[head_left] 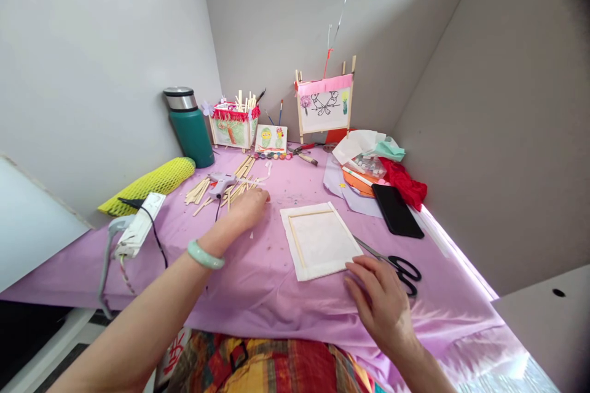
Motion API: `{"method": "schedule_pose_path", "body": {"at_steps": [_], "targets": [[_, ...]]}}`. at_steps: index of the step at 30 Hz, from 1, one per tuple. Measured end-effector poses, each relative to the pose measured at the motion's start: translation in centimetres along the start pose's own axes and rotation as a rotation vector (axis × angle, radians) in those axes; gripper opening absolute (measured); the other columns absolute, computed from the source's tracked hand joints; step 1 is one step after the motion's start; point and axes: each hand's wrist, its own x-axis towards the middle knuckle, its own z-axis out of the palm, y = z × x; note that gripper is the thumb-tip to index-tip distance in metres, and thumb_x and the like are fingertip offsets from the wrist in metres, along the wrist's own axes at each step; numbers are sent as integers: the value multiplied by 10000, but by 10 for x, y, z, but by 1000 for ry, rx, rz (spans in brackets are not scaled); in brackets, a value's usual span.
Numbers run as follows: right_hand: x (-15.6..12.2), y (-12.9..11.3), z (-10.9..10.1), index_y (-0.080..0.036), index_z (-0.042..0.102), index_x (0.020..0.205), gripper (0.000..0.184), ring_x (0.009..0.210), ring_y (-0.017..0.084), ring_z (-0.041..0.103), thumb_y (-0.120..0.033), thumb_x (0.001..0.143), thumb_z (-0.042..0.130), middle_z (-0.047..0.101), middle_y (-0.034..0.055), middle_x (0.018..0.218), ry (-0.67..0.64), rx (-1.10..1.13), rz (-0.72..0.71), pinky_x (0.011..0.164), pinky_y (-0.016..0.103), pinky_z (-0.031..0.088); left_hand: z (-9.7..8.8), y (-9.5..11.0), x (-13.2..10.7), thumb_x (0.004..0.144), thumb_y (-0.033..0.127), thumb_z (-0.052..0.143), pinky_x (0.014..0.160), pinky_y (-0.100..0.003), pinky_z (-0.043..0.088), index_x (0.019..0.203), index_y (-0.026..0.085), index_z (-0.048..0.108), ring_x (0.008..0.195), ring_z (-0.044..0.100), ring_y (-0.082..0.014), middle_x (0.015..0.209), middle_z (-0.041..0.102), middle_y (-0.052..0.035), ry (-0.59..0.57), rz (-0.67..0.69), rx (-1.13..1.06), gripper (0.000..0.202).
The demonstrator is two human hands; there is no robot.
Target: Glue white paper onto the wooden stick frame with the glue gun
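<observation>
A white paper square with thin wooden sticks along its edges (319, 239) lies flat on the purple tablecloth (258, 282). My right hand (380, 298) rests beside its near right corner, fingers spread and touching the corner. My left hand (249, 206), with a green bangle on the wrist, reaches forward to the pile of wooden sticks (230, 187). Its fingers curl down at the sticks; what they hold, if anything, is hidden. A glue gun (221, 183) lies on the sticks just beyond it.
Black-handled scissors (401, 267) lie right of the paper square, a black phone (396, 209) behind them. Paper scraps and red cloth (378, 163) pile at the back right. Two stick-framed paper lanterns (325, 104) (234, 123), a green flask (190, 126), a power strip (138, 224) and yellow foam netting (150, 181) surround the workspace.
</observation>
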Motion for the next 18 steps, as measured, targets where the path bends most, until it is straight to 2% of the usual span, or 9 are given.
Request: {"method": "schedule_pose_path", "body": {"at_steps": [4,5,7,9,11,13,15,17,18], "targets": [[-33,-18,-5,-192,624,1044,214,837,223,605,-139,844,568,631,96,924,-21,78,-15,718,374,503,13,18,-44,896,270,485,937,-364,433,1064,169,653,1047,549,-227,1108,626,-99,49,145,-31,258],[-45,-19,-6,-198,633,1017,196,808,215,614,-136,847,558,638,86,893,-19,96,-22,694,358,514,18,22,-55,902,266,482,935,-378,433,1079,165,645,1045,538,-231,1115,616,-103,99,189,-59,262],[-74,-16,-5,-211,646,970,180,771,205,629,-127,847,544,648,75,864,-28,109,21,656,331,529,26,25,-72,920,266,461,923,-385,439,1096,167,634,1040,525,-226,1114,607,-100,183,242,-131,265],[-106,-3,-4,-213,644,939,147,787,221,649,-167,863,527,659,80,858,-7,101,131,646,332,544,32,25,-83,934,264,439,926,-386,437,1103,177,629,1044,518,-219,1113,605,-92,243,266,-201,269],[-133,17,-6,-213,630,885,141,759,243,658,-273,887,501,670,88,853,70,22,382,637,368,550,35,24,-87,940,257,428,933,-385,433,1105,186,630,1046,516,-212,1119,602,-88,276,272,-250,270],[-150,40,-13,-211,613,817,262,722,290,655,-408,890,455,671,103,798,95,-103,766,599,427,540,37,23,-87,938,250,430,934,-384,433,1103,192,632,1042,518,-209,1119,602,-87,298,270,-274,267],[-153,62,-24,-191,626,854,389,677,339,643,-533,858,440,670,134,773,112,-216,1145,547,477,514,37,22,-86,934,247,438,934,-387,433,1101,196,636,1040,522,-210,1114,604,-87,310,267,-279,264],[-146,79,-35,-159,623,919,505,682,357,641,-592,859,369,663,154,766,193,-185,1349,553,494,505,38,22,-85,932,246,444,933,-391,432,1106,196,638,1039,523,-213,1111,606,-88,311,265,-278,265],[-140,87,-39,-134,607,987,553,705,353,646,-591,872,318,662,170,803,285,-133,1368,565,487,508,38,22,-84,931,244,445,930,-392,432,1107,194,638,1036,523,-214,1106,608,-89,307,265,-278,266]]}}
